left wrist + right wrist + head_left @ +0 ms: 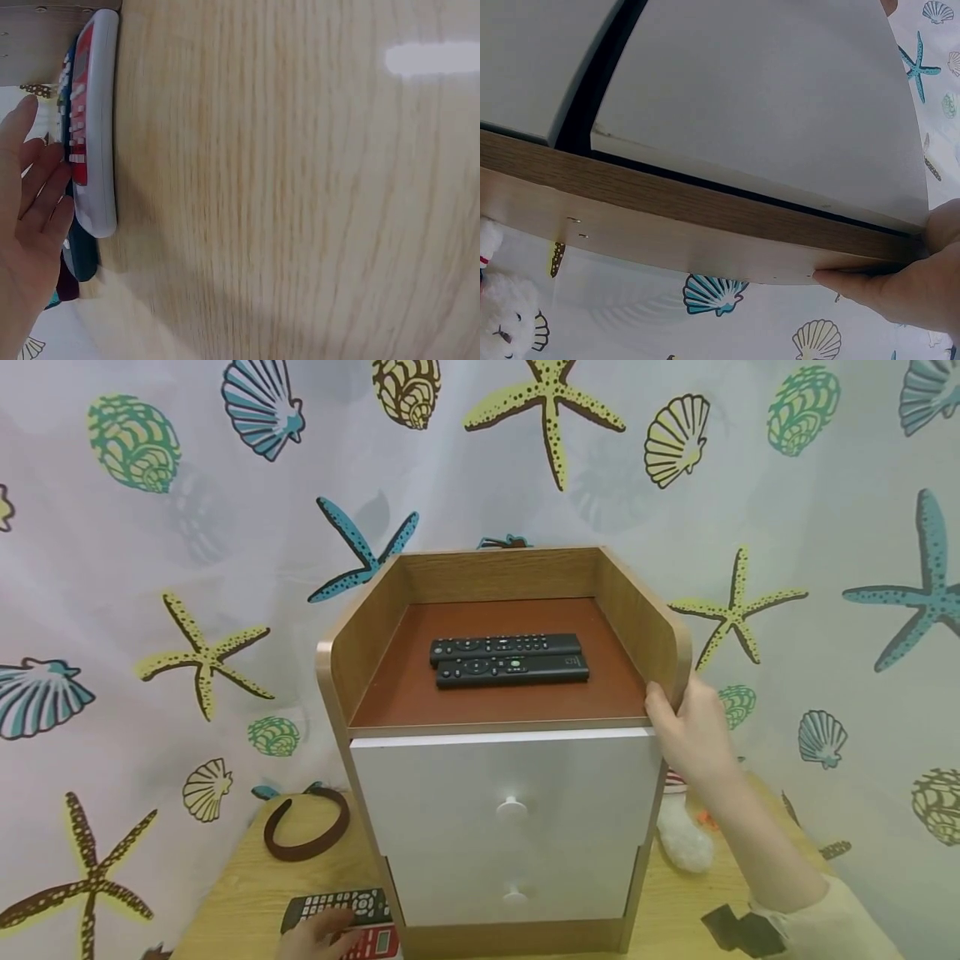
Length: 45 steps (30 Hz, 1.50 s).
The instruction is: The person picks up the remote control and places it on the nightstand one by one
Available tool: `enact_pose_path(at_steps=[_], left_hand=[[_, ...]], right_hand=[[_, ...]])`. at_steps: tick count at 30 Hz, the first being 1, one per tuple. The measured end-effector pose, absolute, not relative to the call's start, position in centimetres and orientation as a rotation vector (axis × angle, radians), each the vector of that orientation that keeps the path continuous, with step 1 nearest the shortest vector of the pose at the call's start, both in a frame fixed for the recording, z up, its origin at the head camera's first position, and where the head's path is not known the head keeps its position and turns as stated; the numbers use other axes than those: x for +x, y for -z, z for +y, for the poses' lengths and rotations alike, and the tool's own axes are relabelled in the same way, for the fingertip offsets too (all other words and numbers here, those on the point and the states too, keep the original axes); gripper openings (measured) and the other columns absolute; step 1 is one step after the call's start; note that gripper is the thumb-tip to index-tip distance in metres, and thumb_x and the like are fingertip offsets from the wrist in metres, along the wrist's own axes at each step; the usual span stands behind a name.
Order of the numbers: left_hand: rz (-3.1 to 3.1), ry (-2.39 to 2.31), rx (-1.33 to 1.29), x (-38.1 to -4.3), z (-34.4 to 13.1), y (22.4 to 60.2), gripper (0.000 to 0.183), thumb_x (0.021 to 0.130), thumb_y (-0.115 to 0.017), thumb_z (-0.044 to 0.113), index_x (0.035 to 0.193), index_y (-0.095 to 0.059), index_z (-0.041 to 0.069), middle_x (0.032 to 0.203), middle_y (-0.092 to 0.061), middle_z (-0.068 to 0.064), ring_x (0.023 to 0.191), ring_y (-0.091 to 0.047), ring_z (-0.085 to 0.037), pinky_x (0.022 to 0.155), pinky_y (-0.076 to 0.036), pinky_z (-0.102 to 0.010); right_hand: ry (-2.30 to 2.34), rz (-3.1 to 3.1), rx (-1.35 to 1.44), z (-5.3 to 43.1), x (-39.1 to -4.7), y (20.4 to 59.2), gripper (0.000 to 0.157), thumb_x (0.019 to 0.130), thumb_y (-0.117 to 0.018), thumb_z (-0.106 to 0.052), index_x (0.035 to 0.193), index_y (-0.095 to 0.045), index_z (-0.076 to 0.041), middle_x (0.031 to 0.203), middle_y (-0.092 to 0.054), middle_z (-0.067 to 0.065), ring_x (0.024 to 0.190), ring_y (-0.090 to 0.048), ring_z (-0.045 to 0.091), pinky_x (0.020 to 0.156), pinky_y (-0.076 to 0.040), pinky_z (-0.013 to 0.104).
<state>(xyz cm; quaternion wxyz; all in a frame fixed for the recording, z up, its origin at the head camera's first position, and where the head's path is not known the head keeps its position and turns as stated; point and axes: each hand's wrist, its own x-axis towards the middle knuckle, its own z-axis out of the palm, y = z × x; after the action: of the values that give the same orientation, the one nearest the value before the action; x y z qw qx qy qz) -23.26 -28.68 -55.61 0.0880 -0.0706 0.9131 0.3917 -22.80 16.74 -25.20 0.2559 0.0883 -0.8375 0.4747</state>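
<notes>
You face a wood table (225,893) backed by a shell-print curtain (480,464), a cabinet (498,578) at its middle. The cabinet's top has raised walls at 9, 12 and 3 o'clock — at 6 it is open, and two remotes (525,670) lie inside, side by side. Your right hand (696,727) grips the 3 o'clock wall, thumb on its inner side. Your left hand (315,937), loosely bent and holding nothing, is at the calculator (375,943) and another remote (337,906), at the cabinet's 7 o'clock; you cannot tell whether it touches. A headband (309,851) lies toward 8, a plush (686,842) near 4. Only the left wrist view shows the broad stretch of wood beside the calculator; only the right shows the plush's face and a dark gap between the drawers (757,105).
</notes>
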Motion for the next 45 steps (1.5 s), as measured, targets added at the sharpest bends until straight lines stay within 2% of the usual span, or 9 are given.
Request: enact_pose_path(at_steps=[9,14,17,21,24,27,33,40,45], left_hand=[[2.632,-1.161,-0.181,-23.7,-28.8,56.8,0.071,0.073,-0.075,0.047,0.123,-0.058,0.001,0.109,-0.064,-0.013,0.091,-0.061,-0.023,0.079,-0.052,-0.047],[2.642,-1.139,0.077,-24.2,-29.6,57.7,0.066,0.075,-0.077,0.037,0.122,-0.056,-0.004,0.108,-0.061,-0.016,0.091,-0.058,-0.024,0.078,-0.051,-0.045],[2.707,-1.043,0.229,-24.6,-30.0,58.2,0.061,0.075,-0.076,0.035,0.119,-0.058,-0.004,0.109,-0.061,-0.017,0.094,-0.057,-0.028,0.082,-0.049,-0.051],[2.725,-0.960,0.280,-25.0,-30.3,58.8,0.060,0.075,-0.076,0.036,0.117,-0.060,-0.002,0.109,-0.059,-0.018,0.098,-0.056,-0.036,0.084,-0.044,-0.063],[2.733,-0.948,0.289,-25.0,-30.3,59.0,0.059,0.075,-0.076,0.037,0.117,-0.060,-0.002,0.107,-0.058,-0.019,0.097,-0.055,-0.038,0.083,-0.042,-0.066],[2.772,-0.917,0.331,-24.9,-30.4,59.0,0.057,0.075,-0.074,0.036,0.116,-0.061,-0.002,0.104,-0.059,-0.016,0.095,-0.055,-0.033,0.081,-0.044,-0.062],[2.836,-0.833,0.320,-24.4,-30.3,59.0,0.060,0.075,-0.073,0.042,0.119,-0.061,0.003,0.099,-0.058,-0.007,0.089,-0.054,-0.022,0.073,-0.047,-0.047],[2.784,-0.822,0.358,-24.1,-30.4,58.6,0.064,0.077,-0.071,0.045,0.127,-0.057,0.007,0.111,-0.058,-0.011,0.100,-0.054,-0.032,0.081,-0.044,-0.061],[2.741,-0.847,0.403,-24.3,-31.1,59.1,0.063,0.079,-0.070,0.045,0.129,-0.056,0.009,0.116,-0.057,-0.015,0.104,-0.054,-0.035,0.082,-0.043,-0.062]], right_hand=[[-1.299,-2.266,0.249,16.8,-22.8,25.2,0.037,0.094,-0.043,-0.008,0.125,-0.048,0.010,0.122,-0.056,0.030,0.109,-0.057,0.040,0.091,-0.047,0.053],[-1.293,-2.262,0.256,16.7,-22.8,25.2,0.036,0.094,-0.043,-0.008,0.124,-0.049,0.010,0.121,-0.057,0.030,0.107,-0.058,0.040,0.089,-0.048,0.052],[-1.286,-2.256,0.262,16.7,-22.9,25.3,0.036,0.093,-0.043,-0.008,0.124,-0.049,0.010,0.121,-0.057,0.030,0.107,-0.058,0.040,0.089,-0.048,0.053],[-1.279,-2.251,0.266,16.7,-22.9,25.4,0.037,0.093,-0.042,-0.008,0.124,-0.049,0.011,0.121,-0.056,0.030,0.108,-0.058,0.041,0.089,-0.048,0.054],[-1.279,-2.251,0.267,16.7,-22.9,25.4,0.036,0.093,-0.042,-0.008,0.124,-0.048,0.011,0.121,-0.056,0.030,0.108,-0.058,0.041,0.090,-0.048,0.054],[-1.285,-2.252,0.272,16.7,-23.0,25.4,0.037,0.093,-0.042,-0.008,0.125,-0.048,0.010,0.123,-0.056,0.030,0.109,-0.057,0.041,0.090,-0.047,0.054],[-1.300,-2.254,0.275,16.7,-23.1,25.5,0.038,0.093,-0.042,-0.007,0.127,-0.046,0.010,0.125,-0.054,0.030,0.111,-0.056,0.042,0.092,-0.047,0.055],[-1.293,-2.257,0.267,16.7,-23.1,25.5,0.038,0.093,-0.042,-0.008,0.126,-0.046,0.010,0.124,-0.055,0.030,0.110,-0.057,0.041,0.090,-0.047,0.054],[-1.279,-2.250,0.267,16.7,-23.1,25.5,0.037,0.093,-0.042,-0.008,0.124,-0.048,0.010,0.121,-0.056,0.030,0.107,-0.058,0.040,0.089,-0.048,0.053]])
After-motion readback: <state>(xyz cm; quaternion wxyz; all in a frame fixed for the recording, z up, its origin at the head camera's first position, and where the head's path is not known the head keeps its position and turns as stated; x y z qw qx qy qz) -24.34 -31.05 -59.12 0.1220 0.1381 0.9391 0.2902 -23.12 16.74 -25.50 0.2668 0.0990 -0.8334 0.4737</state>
